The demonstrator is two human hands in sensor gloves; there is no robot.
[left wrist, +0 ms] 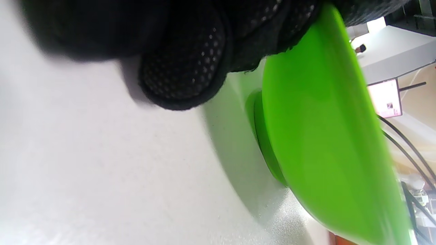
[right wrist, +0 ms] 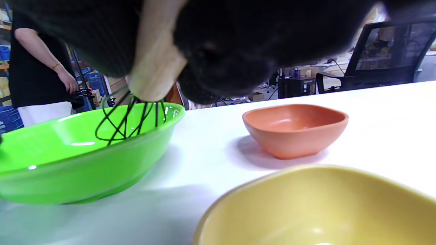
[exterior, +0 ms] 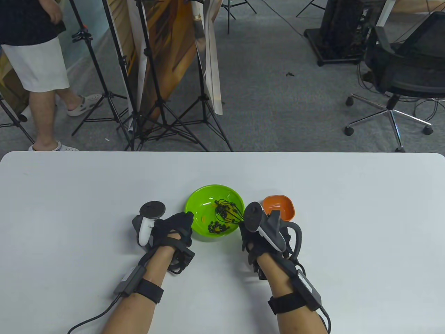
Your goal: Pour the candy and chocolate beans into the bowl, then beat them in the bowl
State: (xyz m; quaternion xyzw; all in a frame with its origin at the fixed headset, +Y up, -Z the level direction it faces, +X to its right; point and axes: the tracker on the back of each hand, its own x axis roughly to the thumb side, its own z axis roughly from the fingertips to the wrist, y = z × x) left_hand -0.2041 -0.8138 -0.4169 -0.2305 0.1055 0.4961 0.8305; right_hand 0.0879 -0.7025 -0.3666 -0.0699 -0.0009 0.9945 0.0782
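Observation:
A green bowl (exterior: 205, 203) stands mid-table with dark chocolate beans (exterior: 218, 228) and a few orange candies inside. A black wire whisk (exterior: 227, 213) dips into it, and my right hand (exterior: 259, 236) grips its pale wooden handle (right wrist: 153, 71). The wires (right wrist: 124, 124) reach below the rim (right wrist: 92, 114) in the right wrist view. My left hand (exterior: 175, 228) holds the bowl's left edge, its gloved fingers (left wrist: 184, 71) against the outer wall (left wrist: 323, 136).
An empty orange bowl (exterior: 280, 205) sits just right of the green one, and an empty yellow bowl (right wrist: 306, 207) lies under my right hand. Beyond the table's far edge stand tripods (exterior: 156, 104), an office chair (exterior: 403, 69) and a person (exterior: 38, 59).

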